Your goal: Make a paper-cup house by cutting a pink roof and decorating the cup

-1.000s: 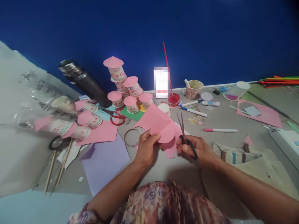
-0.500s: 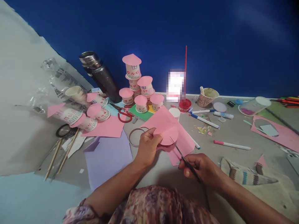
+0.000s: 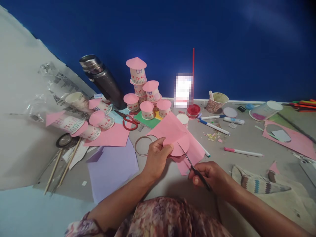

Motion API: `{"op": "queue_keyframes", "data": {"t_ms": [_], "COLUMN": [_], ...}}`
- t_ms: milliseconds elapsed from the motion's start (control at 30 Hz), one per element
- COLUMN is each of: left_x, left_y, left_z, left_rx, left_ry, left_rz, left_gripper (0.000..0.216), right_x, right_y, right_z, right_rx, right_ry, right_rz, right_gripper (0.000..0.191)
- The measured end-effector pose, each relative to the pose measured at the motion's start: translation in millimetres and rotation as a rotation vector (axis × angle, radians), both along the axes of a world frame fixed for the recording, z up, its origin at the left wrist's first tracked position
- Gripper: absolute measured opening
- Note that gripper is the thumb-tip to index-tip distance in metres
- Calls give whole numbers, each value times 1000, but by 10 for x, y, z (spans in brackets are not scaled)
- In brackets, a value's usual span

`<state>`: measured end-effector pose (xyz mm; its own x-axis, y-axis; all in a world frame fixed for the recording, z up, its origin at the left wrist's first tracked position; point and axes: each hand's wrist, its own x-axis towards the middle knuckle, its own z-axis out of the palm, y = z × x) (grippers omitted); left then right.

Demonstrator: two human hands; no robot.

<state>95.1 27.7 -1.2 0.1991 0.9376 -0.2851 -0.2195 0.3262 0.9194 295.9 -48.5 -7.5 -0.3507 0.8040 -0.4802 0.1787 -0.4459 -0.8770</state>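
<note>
Between thumb and fingers, my left hand [image 3: 159,156] pinches the left side of a pink paper disc [image 3: 179,147]. My right hand [image 3: 209,174] grips black-handled scissors [image 3: 195,169], whose blades lie over the disc with their tip near its middle. Whether the blades are parted I cannot tell. Under and behind the disc lie larger pink sheets [image 3: 170,125]. A roll of tape [image 3: 143,145] rests just left of my left hand. Beyond the sheets stand several small paper-cup houses with pink cone roofs [image 3: 147,107], some of them stacked.
Red-handled scissors [image 3: 129,124], a purple sheet [image 3: 112,171] and a dark flask [image 3: 105,79] are to the left. Rightward lie markers [image 3: 243,152], paper scraps [image 3: 216,137], a patterned cup [image 3: 217,102] and a cloth bag [image 3: 261,184]. A blurred bright screen [image 3: 183,90] stands against the blue wall.
The scissor tip has moved slightly farther into the disc, towards its middle. The whole view has shifted a little; both hands keep their hold.
</note>
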Motion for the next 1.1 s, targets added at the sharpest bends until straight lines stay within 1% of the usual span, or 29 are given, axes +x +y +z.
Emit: {"op": "queue_keyframes", "data": {"t_ms": [167,433,567,700,867,1000,1100], "left_x": [7,-7,-10,-13,-17,-15,-14], "left_y": [-5,-8,-6,-6,-9,-11,-12], "left_z": [24,21,19,30,49,56,63], "left_rx": [-2,-12,-5,9,4,-1,-12], "left_ry": [-8,-11,4,17,17,2,-19], "left_rz": [4,6,-2,-7,-17,-4,-2], "left_gripper": [22,17,16,16,15,15,15], "right_x": [7,-4,-20,-22,-11,0,4], "right_y": [-9,-21,-22,-23,-34,-40,-39], "right_z": [-43,-68,-33,-17,-57,-89,-79], "right_rx": [-56,-76,-99,-89,-79,-71,-71], "right_ry": [14,5,9,-6,9,7,0], "right_rz": [-15,-30,-30,-29,-25,-21,-16], "right_gripper": [53,46,49,46,41,41,46]}}
